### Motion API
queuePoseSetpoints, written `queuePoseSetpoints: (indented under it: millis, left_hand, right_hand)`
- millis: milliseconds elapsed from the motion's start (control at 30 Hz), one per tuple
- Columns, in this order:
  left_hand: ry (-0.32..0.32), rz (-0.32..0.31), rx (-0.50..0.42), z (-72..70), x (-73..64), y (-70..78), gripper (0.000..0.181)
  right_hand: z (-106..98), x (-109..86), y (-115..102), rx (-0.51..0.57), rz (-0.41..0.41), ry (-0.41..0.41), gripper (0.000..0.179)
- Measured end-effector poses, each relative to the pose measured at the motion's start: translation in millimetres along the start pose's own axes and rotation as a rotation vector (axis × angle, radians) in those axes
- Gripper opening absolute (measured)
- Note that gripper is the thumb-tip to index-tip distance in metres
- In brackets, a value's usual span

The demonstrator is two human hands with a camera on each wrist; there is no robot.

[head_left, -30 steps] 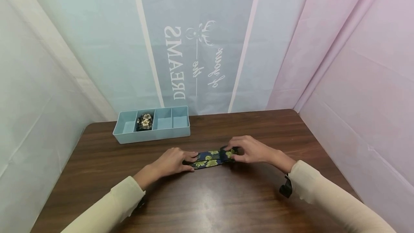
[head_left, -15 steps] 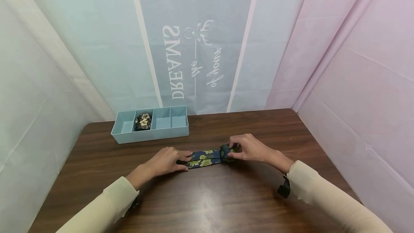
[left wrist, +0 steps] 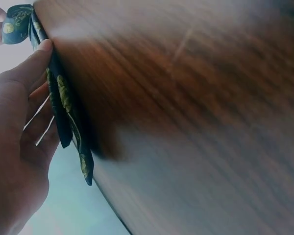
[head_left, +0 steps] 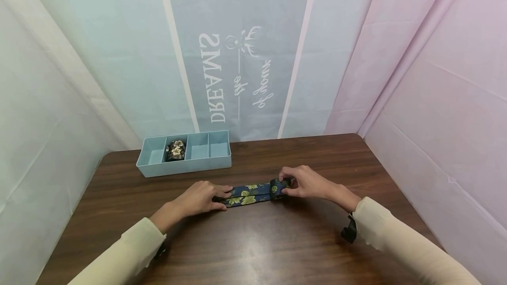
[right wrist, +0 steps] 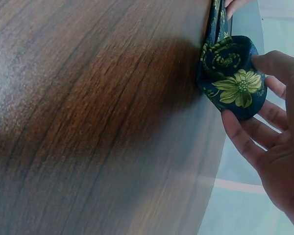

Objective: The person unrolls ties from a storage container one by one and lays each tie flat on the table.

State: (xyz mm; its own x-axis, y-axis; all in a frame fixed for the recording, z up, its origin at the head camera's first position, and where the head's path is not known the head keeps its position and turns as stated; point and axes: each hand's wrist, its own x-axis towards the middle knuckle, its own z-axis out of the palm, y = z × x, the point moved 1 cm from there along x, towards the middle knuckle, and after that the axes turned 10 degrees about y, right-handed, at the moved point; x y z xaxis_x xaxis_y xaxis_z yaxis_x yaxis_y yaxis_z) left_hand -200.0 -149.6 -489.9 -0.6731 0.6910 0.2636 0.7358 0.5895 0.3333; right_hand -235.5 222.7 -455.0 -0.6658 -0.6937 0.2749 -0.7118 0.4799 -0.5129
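A navy necktie (head_left: 248,196) with yellow-green flowers lies folded lengthwise across the table, its right part wound into a roll (head_left: 276,189). My right hand (head_left: 310,182) grips that roll, thumb on the near side and fingers over the far side. The right wrist view shows the coil (right wrist: 230,73) standing on edge with its spiral visible. At the tie's flat left part, my left hand (head_left: 198,197) rests on the cloth with extended fingers and thumb. Two loose tie ends (left wrist: 78,132) stick out past the fingers in the left wrist view.
A light blue divided tray (head_left: 190,168) stands at the back left of the brown wooden table (head_left: 253,241). One compartment holds a rolled black cloth (head_left: 176,150) with cream flowers. Behind the table hangs a printed curtain (head_left: 245,12).
My left hand has slid left along the tie, and more of the flat strip shows between the hands. The roll has turned slightly in my right hand.
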Motion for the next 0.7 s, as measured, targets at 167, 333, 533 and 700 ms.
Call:
queuePoseSetpoints:
  millis: [167, 333, 533, 700]
  left_hand:
    - [0.048, 0.042, 0.055, 0.3, 2.1, 5.0, 0.041]
    - [0.086, 0.000, 0.022, 4.0, 11.2, 11.7, 0.041]
    - [0.100, -0.045, -0.011, 8.7, 29.4, 20.8, 0.043]
    - [0.075, -0.053, -0.011, 14.7, 42.8, 29.7, 0.043]
  right_hand:
    - [-0.2, 2.2, 0.0, -0.019, -0.032, -0.031, 0.033]
    - [-0.3, 3.5, 0.5, -0.033, -0.065, -0.057, 0.035]
    - [0.8, 5.0, 0.2, -0.038, -0.072, -0.077, 0.036]
    - [0.3, 6.4, 0.8, -0.040, -0.045, -0.087, 0.035]
